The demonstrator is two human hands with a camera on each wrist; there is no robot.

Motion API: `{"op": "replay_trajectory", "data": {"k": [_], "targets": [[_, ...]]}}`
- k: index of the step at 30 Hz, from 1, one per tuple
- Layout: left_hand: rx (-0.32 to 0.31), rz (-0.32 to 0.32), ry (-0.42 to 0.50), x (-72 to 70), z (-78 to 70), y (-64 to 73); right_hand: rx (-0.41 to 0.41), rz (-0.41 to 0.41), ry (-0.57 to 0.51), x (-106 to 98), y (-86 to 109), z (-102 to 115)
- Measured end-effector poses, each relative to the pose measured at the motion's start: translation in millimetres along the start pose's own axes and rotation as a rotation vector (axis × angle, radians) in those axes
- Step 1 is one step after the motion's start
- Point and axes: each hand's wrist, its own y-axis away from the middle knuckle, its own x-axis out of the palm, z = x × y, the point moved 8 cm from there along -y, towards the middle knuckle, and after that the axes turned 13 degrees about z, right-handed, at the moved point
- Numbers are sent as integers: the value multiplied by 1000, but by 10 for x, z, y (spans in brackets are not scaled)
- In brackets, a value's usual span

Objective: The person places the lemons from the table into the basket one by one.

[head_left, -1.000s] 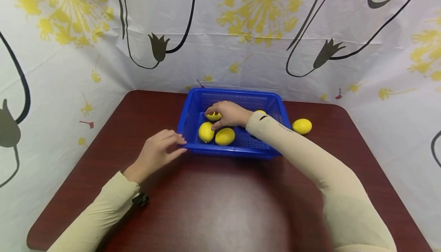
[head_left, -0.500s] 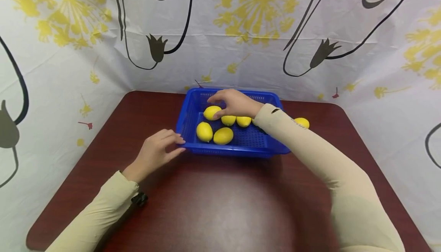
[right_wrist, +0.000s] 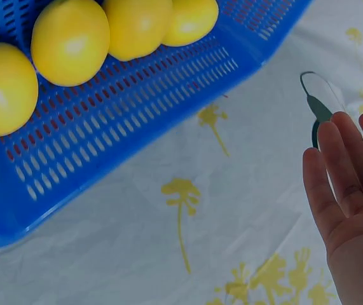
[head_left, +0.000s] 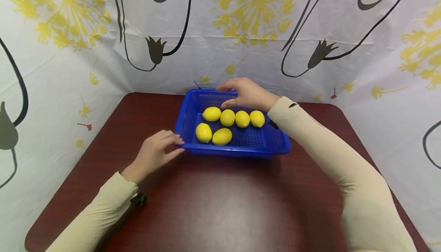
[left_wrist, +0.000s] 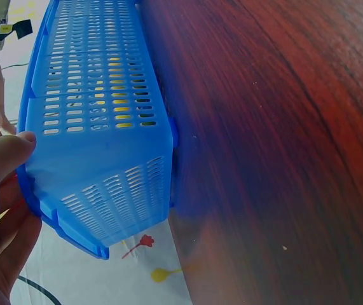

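Note:
A blue plastic basket (head_left: pixel 237 150) with slotted walls stands at the back of the table. Inside, several yellow lemons (head_left: pixel 222 136) lie in two rows, a longer one behind and a pair in front. My left hand (head_left: pixel 156 149) grips the basket's near left corner; in the left wrist view its thumb presses the rim (left_wrist: pixel 32 171) and the fingers lie along the adjoining edge. Over the back rim hovers my right hand (head_left: pixel 249 93), fingers spread and slightly bent, holding nothing. The right wrist view shows that hand (right_wrist: pixel 359 210) off to the side of the lemons.
The dark red-brown table (head_left: pixel 220 198) reaches towards me in front of the basket. A white cloth (head_left: pixel 206 53) printed with yellow and grey flowers hangs close behind and on both sides. My right sleeve (head_left: pixel 320 141) crosses the basket's right end.
My right hand has risen off the lemons and moved back and to the right, uncovering the back row. My sleeve now hides the lemon outside the basket. My left hand stays at the corner.

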Motion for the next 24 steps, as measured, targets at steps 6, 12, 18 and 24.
{"op": "replay_trajectory", "data": {"k": [6, 12, 18, 24], "targets": [[7, -10, -1, 7, 2, 5, 15, -28, 2, -120, 123, -15], [5, -12, 4, -1, 11, 4, 21, -35, 31, -135, 236, -39], [9, -13, 1, 1, 2, 2, -1, -54, 51, -90, 352, -68], [6, -25, -8, -6, -1, 2, 8, -86, 44, -81, 480, -158]]}}
